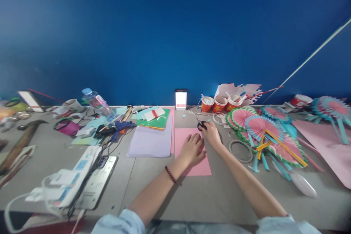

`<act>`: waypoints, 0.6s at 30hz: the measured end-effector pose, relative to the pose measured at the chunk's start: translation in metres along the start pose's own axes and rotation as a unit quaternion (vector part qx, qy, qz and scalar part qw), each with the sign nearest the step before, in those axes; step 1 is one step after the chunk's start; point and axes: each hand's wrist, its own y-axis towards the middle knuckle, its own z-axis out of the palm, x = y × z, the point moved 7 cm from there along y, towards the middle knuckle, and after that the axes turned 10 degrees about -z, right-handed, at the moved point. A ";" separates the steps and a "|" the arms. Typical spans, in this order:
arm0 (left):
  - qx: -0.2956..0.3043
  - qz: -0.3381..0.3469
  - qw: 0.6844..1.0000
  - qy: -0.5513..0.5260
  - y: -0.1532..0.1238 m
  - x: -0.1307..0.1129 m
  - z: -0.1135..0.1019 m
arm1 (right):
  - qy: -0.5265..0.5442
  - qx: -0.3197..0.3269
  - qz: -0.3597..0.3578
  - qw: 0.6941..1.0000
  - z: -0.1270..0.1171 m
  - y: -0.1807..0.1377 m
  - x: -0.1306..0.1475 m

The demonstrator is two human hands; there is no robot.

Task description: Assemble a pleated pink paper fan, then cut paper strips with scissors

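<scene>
A pink paper sheet [184, 137] lies on the grey table [214, 190] in front of me. My left hand [192, 148] rests flat on it, fingers stretched out, a dark red bead bracelet [170, 174] on its wrist. My right hand [211, 132] reaches to the sheet's far right corner, its fingers closed around the black handles of a pair of scissors [201, 125]. The blades point away toward the wall.
A lilac sheet [152, 142] and a stack of green and orange paper [155, 119] lie to the left, with a blue glue gun [120, 128], power strips [82, 168] and a bottle [97, 104]. Folded paper fans [263, 131], tape rings [241, 151] and orange cups [219, 104] crowd the right.
</scene>
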 end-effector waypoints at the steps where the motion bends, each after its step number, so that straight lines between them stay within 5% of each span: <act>1: -0.002 0.002 1.000 0.000 0.000 0.000 0.000 | -0.001 -0.002 0.003 1.000 0.001 0.003 0.000; 9: -0.002 0.008 1.000 0.001 0.000 0.000 -0.002 | 0.008 -0.001 0.034 0.999 0.000 0.015 -0.010; 18: 0.004 -0.007 0.999 0.052 -0.001 0.001 0.002 | 0.041 0.027 0.082 0.995 -0.033 -0.011 -0.016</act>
